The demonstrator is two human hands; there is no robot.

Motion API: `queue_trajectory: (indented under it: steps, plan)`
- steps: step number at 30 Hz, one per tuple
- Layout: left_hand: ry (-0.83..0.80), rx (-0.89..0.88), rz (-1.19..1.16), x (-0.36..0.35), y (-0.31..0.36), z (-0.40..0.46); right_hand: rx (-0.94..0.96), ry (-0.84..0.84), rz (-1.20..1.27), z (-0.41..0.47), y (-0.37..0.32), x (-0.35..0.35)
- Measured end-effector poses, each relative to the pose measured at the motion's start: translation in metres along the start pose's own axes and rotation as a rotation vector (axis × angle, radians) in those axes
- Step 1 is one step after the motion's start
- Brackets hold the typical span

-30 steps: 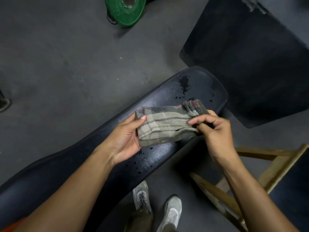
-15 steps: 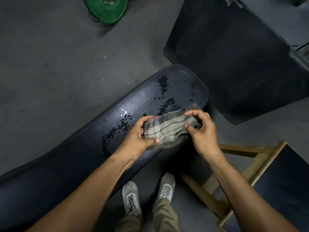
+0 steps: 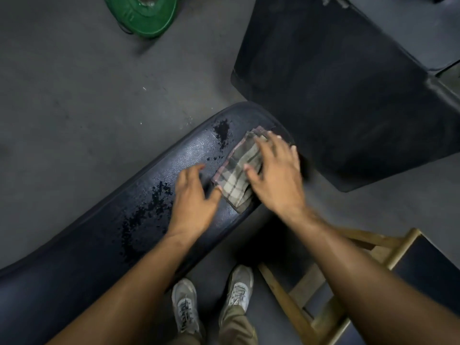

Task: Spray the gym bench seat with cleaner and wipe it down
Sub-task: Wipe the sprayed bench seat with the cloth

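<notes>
The folded plaid cloth (image 3: 238,174) lies flat near the rounded end of the bench seat (image 3: 104,235); the right hand (image 3: 275,176) is spread over it, fingers (image 3: 251,170) splayed and pressing down rather than pinching, so it pins the cloth without gripping it; the left hand (image 3: 194,197) rests palm-down on the vinyl just beside the cloth's near corner, fingers loose and holding nothing. From where I stand the wipe looks about to start; to do it well I'd keep the palm flat on the folded pad, push in long overlapping strokes along the seat toward the wet patches (image 3: 146,215), and let the free hand steady the padding; the dark splash (image 3: 221,130) close to the end wants a pass too, and the fold is worth turning once it is soaked. The seat is dark, glossy and beaded with spray; the floor (image 3: 74,95) is grey and dull; a green weight plate (image 3: 144,16) sits well apart; a wooden stool (image 3: 331,305) stands near the person's shoes (image 3: 211,300).
</notes>
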State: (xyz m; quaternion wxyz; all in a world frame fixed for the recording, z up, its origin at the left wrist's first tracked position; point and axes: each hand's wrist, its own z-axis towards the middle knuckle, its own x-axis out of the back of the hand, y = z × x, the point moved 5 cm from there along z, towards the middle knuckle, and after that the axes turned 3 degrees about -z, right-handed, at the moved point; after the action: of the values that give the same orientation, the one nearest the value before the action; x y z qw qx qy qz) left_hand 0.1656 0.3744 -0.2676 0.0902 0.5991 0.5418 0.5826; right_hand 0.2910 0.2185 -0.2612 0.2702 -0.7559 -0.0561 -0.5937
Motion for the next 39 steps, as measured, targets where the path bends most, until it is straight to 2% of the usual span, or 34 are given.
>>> queue_trajectory:
  steps: [4,10,13,17,20,24,28,33,37,39]
  plan:
    - [0.011,-0.092,0.201,0.019,-0.016,0.047,0.041,-0.107,-0.114,0.000,-0.026,-0.054]
    - [-0.261,-0.104,0.522,0.009,-0.050,0.108,-0.054,-0.066,-0.136,-0.017,-0.022,-0.079]
    - [-0.307,-0.133,0.608,0.001,-0.059,0.105,-0.116,-0.050,-0.147,-0.019,0.006,-0.071]
    - [-0.261,-0.144,0.605,-0.001,-0.063,0.102,-0.234,-0.017,-0.098,0.021,0.039,-0.057]
    - [-0.240,-0.162,0.605,-0.003,-0.063,0.103,-0.247,-0.014,-0.075,0.054,0.036,-0.055]
    - [-0.226,-0.153,0.614,-0.004,-0.064,0.104,-0.050,-0.071,-0.106,0.069,-0.003,-0.062]
    - [-0.220,-0.136,0.614,-0.004,-0.068,0.104,0.158,-0.139,-0.134,0.034,-0.027,-0.071]
    - [-0.203,-0.154,0.619,-0.004,-0.069,0.106,-0.026,-0.091,-0.145,0.007,0.023,-0.051]
    - [-0.203,-0.159,0.617,-0.004,-0.067,0.104,-0.189,-0.042,-0.078,0.066,0.036,-0.041]
    - [-0.205,-0.159,0.613,-0.004,-0.066,0.103,-0.164,-0.071,-0.052,0.105,0.021,-0.043]
